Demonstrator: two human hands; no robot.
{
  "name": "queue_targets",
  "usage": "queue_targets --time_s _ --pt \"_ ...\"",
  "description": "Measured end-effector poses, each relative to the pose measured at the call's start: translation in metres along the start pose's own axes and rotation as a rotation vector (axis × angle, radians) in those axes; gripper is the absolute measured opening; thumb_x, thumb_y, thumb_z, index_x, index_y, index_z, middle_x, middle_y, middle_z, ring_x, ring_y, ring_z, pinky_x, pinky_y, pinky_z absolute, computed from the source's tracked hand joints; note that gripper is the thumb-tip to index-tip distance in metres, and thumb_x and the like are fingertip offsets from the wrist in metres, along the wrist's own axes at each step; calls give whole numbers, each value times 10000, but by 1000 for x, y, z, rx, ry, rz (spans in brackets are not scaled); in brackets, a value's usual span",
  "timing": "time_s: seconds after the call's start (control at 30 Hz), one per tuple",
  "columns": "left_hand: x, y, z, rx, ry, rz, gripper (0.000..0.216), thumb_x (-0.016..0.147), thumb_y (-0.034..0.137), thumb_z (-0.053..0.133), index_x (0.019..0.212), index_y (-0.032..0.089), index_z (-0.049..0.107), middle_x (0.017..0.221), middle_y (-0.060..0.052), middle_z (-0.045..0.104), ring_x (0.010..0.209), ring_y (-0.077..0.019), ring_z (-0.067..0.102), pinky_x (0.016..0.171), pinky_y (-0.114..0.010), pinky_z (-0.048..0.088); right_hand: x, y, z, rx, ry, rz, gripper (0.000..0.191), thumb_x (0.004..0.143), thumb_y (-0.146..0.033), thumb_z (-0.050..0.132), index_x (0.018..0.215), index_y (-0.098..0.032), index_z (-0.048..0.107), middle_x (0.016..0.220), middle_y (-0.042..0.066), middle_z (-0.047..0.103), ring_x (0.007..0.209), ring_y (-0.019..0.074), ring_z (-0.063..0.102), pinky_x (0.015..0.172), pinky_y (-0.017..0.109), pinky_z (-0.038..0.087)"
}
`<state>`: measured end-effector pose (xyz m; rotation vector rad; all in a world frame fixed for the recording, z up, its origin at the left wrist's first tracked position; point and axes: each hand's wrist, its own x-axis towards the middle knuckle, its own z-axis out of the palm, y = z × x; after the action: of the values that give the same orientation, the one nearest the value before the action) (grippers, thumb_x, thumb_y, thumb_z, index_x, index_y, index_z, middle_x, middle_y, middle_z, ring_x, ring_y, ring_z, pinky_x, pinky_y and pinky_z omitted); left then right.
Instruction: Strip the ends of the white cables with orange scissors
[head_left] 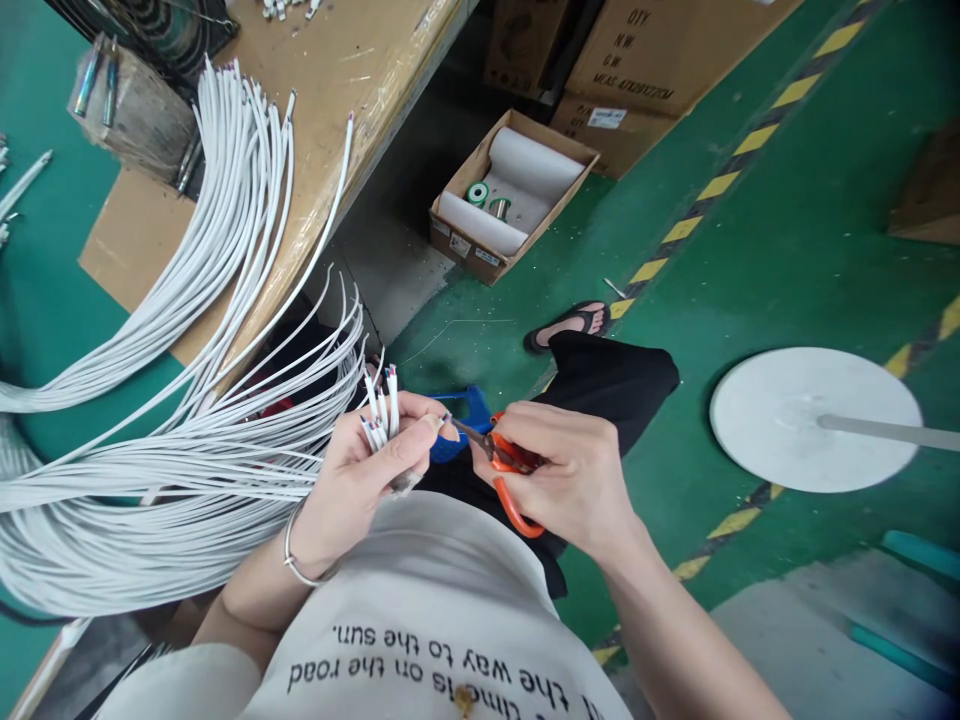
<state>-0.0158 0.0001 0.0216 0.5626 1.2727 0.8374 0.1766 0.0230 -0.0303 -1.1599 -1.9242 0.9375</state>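
My left hand (386, 450) is closed round the ends of several white cables (382, 405), whose small coloured inner wires poke out at the tips. Its thumb and forefinger pinch one wire end. Orange-handled scissors (517, 500) are in my right hand (566, 465), their blades pointing left and meeting that pinched end. Whether the blades are fully closed I cannot make out. From my left hand the long white cables (225, 480) sweep back in a loose bundle over the table's edge.
Another cable bundle (232, 200) lies on the tan table (322, 60), beside a taped block (139, 120). Below stands an open carton (487, 262) with solder spools (478, 193). Larger boxes (637, 60) are stacked behind. A round white base (780, 430) with a pole is at right.
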Motion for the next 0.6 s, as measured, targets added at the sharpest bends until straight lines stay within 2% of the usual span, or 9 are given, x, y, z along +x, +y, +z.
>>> queue_targets --time_s 0.37,0.6 --pt "0 -1 -1 -20 -10 -23 262 915 442 805 913 180 794 597 33 457 540 -80 309 491 -239 217 1 2 -4 -56 -22 -32 423 771 -60 617 598 -224 268 550 -59 311 522 98 263 487 291 234" --pt "1 -2 -3 -66 -64 -76 232 916 412 807 890 185 767 606 39 424 554 -82 284 497 -250 159 4 6 -11 -125 -15 -148 394 809 -59 609 609 -224 313 555 -52 356 525 102 295 480 279 272"
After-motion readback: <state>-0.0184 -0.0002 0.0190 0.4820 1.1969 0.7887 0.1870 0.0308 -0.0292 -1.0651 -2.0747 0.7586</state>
